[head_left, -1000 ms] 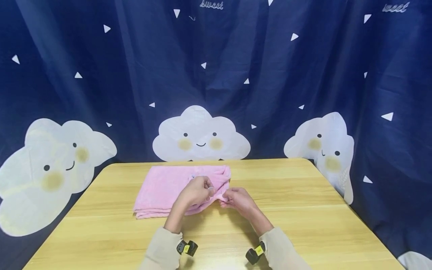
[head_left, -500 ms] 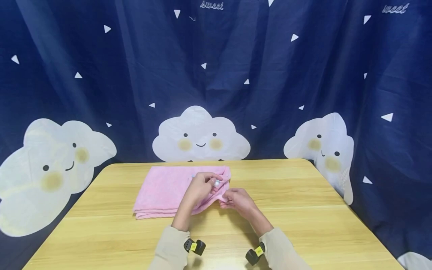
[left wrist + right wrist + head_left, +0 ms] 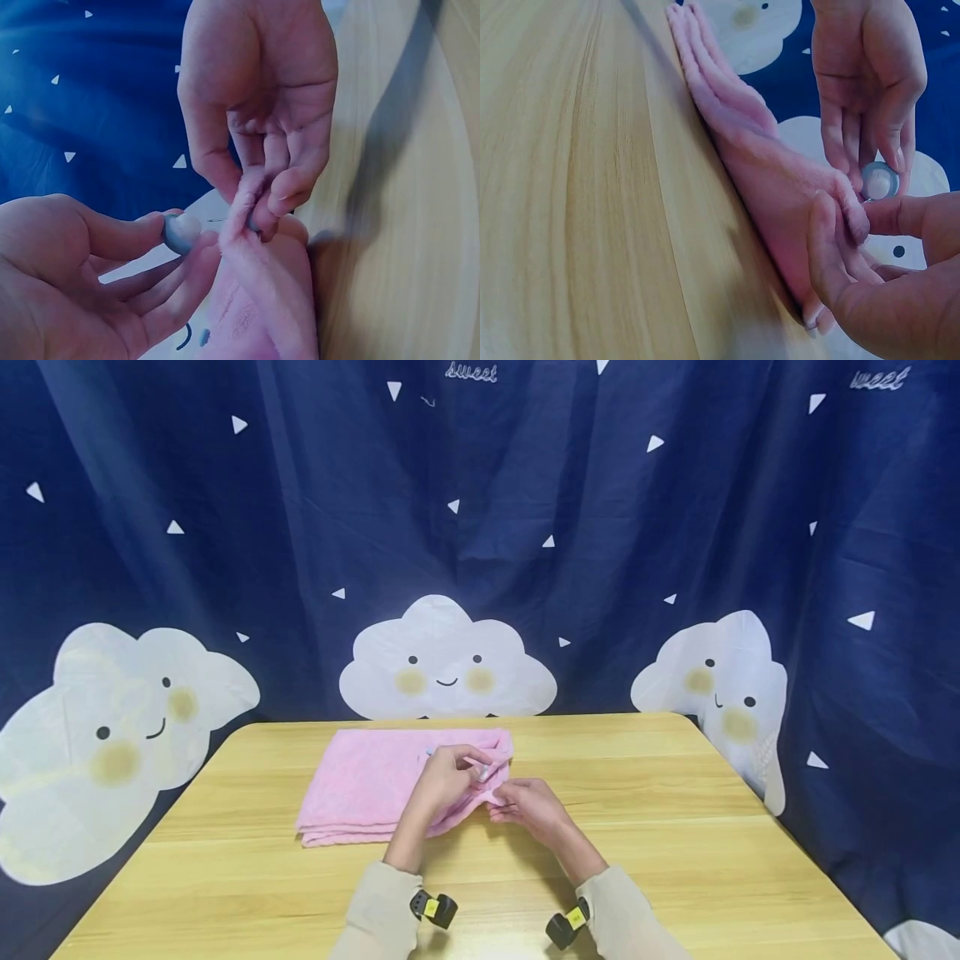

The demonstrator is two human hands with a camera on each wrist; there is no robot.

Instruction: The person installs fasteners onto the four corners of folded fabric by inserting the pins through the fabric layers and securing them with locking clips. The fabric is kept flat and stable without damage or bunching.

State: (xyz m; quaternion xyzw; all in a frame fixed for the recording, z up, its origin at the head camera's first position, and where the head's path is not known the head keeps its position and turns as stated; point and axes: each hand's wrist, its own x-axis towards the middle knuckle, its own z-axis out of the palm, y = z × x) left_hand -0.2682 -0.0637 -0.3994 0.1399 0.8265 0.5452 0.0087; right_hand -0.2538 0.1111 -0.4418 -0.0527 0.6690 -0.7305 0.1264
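A folded pink plush cloth [image 3: 367, 781] lies on the table, its near right corner lifted. My right hand [image 3: 534, 806] pinches that corner; in the right wrist view the cloth edge [image 3: 849, 202] is between thumb and fingers. My left hand [image 3: 446, 777], just left of it, pinches a small round blue-and-white cap [image 3: 181, 232] between thumb and finger. A thin metal pin [image 3: 216, 220] sticks out of the cloth towards the cap. Whether pin and cap touch is unclear. A bluish bit [image 3: 252, 223] shows behind the cloth edge at the right fingers.
The light wooden table [image 3: 675, 860] reaches out on both sides of the hands. Behind it hangs a dark blue curtain [image 3: 600, 577] with clouds and white triangles. A black wrist camera [image 3: 435, 910] sits on each sleeve.
My left hand has moved right and turned, bringing the cap into sight near the lifted corner. In the last half second it shifted only slightly. My right hand stays on the cloth.
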